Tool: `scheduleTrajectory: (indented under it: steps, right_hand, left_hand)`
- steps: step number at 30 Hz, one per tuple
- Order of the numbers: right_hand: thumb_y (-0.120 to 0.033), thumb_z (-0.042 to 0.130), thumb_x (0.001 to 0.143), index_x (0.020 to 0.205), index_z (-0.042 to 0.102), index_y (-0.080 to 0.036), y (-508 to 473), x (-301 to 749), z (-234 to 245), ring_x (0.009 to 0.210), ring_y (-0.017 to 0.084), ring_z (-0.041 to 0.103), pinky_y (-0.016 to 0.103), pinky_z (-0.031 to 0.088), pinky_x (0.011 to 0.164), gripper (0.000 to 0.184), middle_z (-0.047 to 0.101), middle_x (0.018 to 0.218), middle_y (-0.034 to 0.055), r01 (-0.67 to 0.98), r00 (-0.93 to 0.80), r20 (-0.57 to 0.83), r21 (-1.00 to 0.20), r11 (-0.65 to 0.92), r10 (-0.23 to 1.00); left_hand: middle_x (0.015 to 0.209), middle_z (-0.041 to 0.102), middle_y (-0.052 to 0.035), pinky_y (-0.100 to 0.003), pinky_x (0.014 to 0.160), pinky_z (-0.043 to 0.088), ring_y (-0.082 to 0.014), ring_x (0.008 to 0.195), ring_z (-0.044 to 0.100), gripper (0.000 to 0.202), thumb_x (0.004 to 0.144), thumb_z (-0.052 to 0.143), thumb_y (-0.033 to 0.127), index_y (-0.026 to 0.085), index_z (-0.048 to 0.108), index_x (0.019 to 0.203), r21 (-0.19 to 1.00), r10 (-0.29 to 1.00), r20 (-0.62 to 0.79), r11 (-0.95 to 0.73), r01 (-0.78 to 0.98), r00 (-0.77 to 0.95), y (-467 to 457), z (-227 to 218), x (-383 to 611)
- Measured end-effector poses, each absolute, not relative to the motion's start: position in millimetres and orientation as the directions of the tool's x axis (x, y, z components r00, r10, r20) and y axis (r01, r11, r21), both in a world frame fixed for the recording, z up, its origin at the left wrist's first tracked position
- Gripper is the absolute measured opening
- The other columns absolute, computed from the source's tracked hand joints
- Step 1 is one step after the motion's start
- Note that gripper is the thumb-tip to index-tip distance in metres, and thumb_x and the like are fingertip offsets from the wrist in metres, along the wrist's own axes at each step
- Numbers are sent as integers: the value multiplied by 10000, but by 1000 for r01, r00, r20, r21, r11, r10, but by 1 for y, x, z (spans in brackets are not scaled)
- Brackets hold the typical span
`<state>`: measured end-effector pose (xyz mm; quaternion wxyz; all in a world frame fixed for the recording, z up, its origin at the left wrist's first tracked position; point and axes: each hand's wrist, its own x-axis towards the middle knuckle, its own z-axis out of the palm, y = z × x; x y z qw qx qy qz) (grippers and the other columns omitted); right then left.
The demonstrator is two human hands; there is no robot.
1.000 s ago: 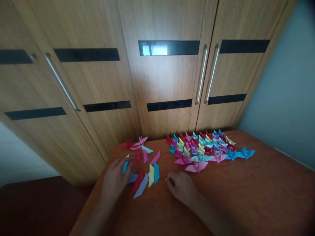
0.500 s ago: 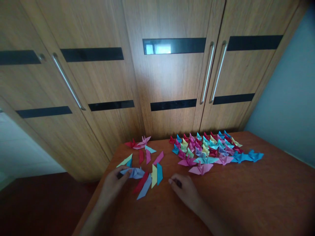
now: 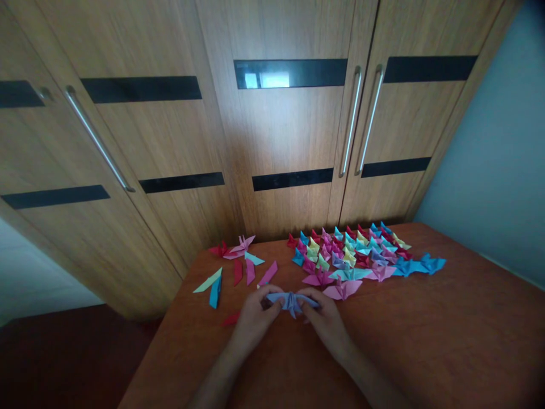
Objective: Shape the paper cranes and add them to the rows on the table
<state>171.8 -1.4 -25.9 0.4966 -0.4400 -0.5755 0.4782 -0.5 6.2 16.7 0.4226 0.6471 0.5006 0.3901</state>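
A lavender paper crane point(image 3: 292, 303) is held over the table between both hands. My left hand point(image 3: 258, 311) pinches one wing, and my right hand point(image 3: 323, 313) pinches the other. Just beyond my right hand lies a pink paper crane point(image 3: 343, 290), at the front of a group of many-coloured folded cranes. Flat folded paper strips lie around my left hand: a red strip point(image 3: 232, 318) partly under the wrist side, a blue strip point(image 3: 215, 292) and a pale yellow strip point(image 3: 208, 280) to its left. My left hand and forearm hide other strips.
Rows of paper cranes point(image 3: 349, 257) fill the table's back right. A red crane point(image 3: 220, 249) and a pink crane point(image 3: 242, 246) sit at the back left near more strips. A wooden wardrobe point(image 3: 281, 130) stands behind the brown table point(image 3: 426, 329); a wall point(image 3: 481, 187) is at right.
My left hand has carried the lavender crane rightward to the middle. My right hand, formerly holding nothing visible, now grips its other wing. The view has shifted slightly.
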Motion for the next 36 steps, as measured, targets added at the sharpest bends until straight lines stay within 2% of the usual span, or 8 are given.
scheduleTrajectory:
  steps: [5, 9, 16, 19, 22, 27, 31, 36]
  right_hand:
    - [-292, 559, 814, 816, 679, -191, -1, 173, -24, 698, 161, 593, 252, 446, 618, 157, 665, 778, 27, 180, -124, 243, -948, 263, 962]
    - [-238, 549, 815, 828, 689, -202, -4, 174, -18, 730, 156, 603, 245, 445, 650, 145, 678, 808, 26, 269, -125, 294, -909, 318, 947]
    - [-241, 551, 823, 769, 686, -202, -8, 170, -14, 676, 130, 574, 232, 410, 634, 150, 658, 735, 9, 299, -233, 334, -869, 394, 913]
    - [-284, 582, 807, 746, 683, -193, -8, 170, -17, 659, 130, 562, 231, 403, 608, 149, 645, 709, 6, 203, -228, 239, -936, 286, 944]
    - [-356, 610, 791, 760, 675, -183, -6, 172, -19, 608, 119, 540, 216, 388, 534, 188, 622, 684, 3, -37, -224, 41, -999, 34, 974]
    - [-357, 696, 736, 800, 679, -170, -5, 175, -19, 609, 87, 537, 181, 376, 518, 199, 627, 722, 3, -464, -314, -127, -844, -268, 941]
    - [-306, 731, 708, 777, 678, -163, -5, 175, -19, 610, 76, 541, 174, 398, 538, 167, 630, 716, -5, -586, -347, -151, -736, -340, 926]
    - [-299, 756, 681, 724, 662, -162, -5, 175, -20, 594, 69, 529, 167, 394, 526, 173, 614, 684, -15, -623, -330, -162, -703, -343, 930]
  left_hand:
    - [696, 617, -4, -235, 620, 381, -168, 678, 544, 136, 755, 559, 239, 160, 665, 789, 885, 957, 6, -141, 444, 291, -1, 12, -13]
    - [789, 653, -28, -246, 667, 393, -189, 753, 572, 149, 779, 551, 249, 164, 665, 827, 871, 955, 8, -152, 467, 297, -6, 17, -19]
    - [777, 656, -25, -243, 677, 388, -179, 737, 569, 177, 823, 518, 267, 184, 674, 829, 855, 943, 33, -198, 480, 330, -11, 16, -10]
    - [749, 643, -20, -236, 660, 386, -171, 720, 554, 165, 816, 527, 252, 177, 675, 805, 888, 946, 37, -179, 423, 322, -11, 13, -8]
    - [707, 617, -10, -228, 648, 386, -152, 687, 534, 183, 822, 553, 304, 166, 663, 773, 962, 952, 2, -85, 259, 306, -10, 12, -8]
    - [729, 612, -9, -220, 638, 404, -126, 670, 523, 188, 815, 598, 342, 162, 652, 814, 986, 953, -112, 142, -89, 281, -11, 8, -6]
    - [781, 625, -25, -241, 688, 445, -132, 716, 546, 163, 785, 647, 324, 163, 663, 805, 942, 945, -150, 226, -250, 292, -13, 6, -3]
    - [746, 619, -24, -225, 649, 459, -113, 670, 542, 151, 766, 679, 301, 149, 673, 766, 901, 940, -165, 267, -342, 297, -14, 4, 0]
